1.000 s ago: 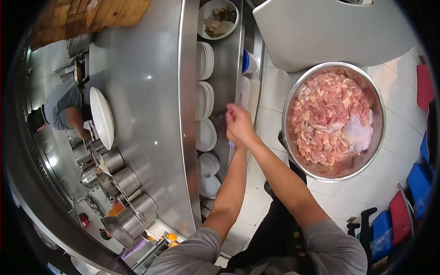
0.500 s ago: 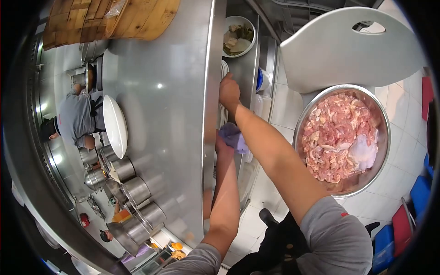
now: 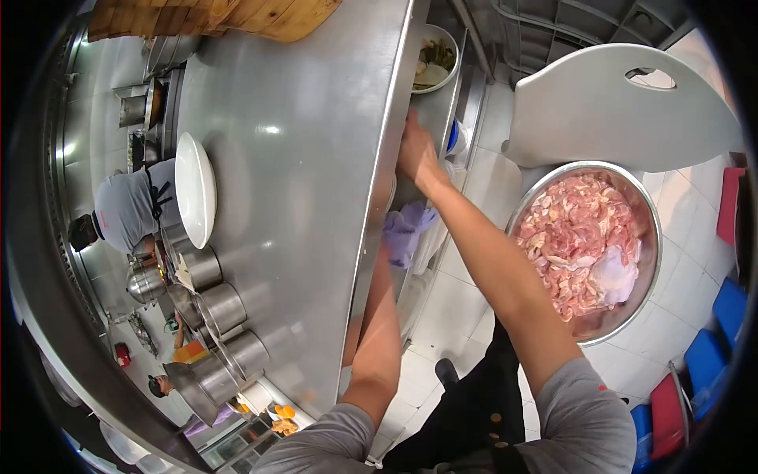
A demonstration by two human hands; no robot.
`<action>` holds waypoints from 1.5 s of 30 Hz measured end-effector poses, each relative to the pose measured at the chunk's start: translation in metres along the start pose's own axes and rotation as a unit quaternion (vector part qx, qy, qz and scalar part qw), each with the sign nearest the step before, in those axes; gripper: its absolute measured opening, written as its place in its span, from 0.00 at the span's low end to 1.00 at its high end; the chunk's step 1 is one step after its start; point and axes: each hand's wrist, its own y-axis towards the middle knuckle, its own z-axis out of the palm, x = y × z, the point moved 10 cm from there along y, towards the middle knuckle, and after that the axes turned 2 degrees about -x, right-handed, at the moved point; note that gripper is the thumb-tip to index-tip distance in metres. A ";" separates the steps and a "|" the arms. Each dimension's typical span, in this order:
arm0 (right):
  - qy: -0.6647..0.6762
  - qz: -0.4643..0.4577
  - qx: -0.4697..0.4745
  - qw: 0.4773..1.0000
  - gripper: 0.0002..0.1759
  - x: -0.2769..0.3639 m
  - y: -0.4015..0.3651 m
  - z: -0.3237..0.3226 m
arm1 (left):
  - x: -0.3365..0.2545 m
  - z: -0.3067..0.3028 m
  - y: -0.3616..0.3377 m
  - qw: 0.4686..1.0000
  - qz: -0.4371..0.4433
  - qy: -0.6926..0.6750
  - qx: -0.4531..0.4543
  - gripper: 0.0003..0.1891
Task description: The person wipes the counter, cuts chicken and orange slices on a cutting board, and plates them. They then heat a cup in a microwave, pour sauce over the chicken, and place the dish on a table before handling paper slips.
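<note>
Dangling in a loose bunch just below the lip of the steel counter [image 3: 300,197]: purple cloth [image 3: 407,227], folds falling toward the floor. Gathered right at the end of the left forearm [image 3: 380,316], forearm rising almost straight from a grey sleeve, tight along the counter's edge. Left hand hidden behind cloth and lip; cannot tell whether the fingers clamp the cloth or merely lie against it.

Just above the cloth and apart from it, right hand [image 3: 417,154], back turned to the camera, arm stretched long on a diagonal from the shoulder. Fingers extended forward and close together into the shelf under the counter, tips lost beneath the lip; cannot tell whether closed on anything in there.

Farther along that shelf, past the fingertips, white bowl of scraps [image 3: 434,59]; just right of the wrist, blue container [image 3: 454,136]. Right of the forearm, large steel basin [image 3: 604,330] heaped with raw pink meat [image 3: 580,237], set just below a white cutting board [image 3: 624,110].

Up on the countertop, well apart from both hands: white plate [image 3: 193,189], row of steel canisters [image 3: 225,308], bamboo steamers [image 3: 237,16] at the far edge. Beyond the counter, another person in a grey shirt [image 3: 126,209]. At the far right on the tiled floor, blue crate [image 3: 730,308].
</note>
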 end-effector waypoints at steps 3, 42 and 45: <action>0.093 0.073 -0.020 0.993 0.20 0.017 -0.048 -0.052 | 0.031 0.047 -0.010 0.934 -0.219 -0.175 0.221 0.15; -0.058 0.021 0.415 0.908 0.18 0.275 -0.297 0.076 | 0.068 -0.415 -0.333 0.925 -0.050 -0.370 -0.061 0.05; -0.075 0.025 0.407 0.910 0.17 0.268 -0.305 0.086 | 0.052 -0.420 -0.295 0.915 -0.042 -0.391 -0.085 0.06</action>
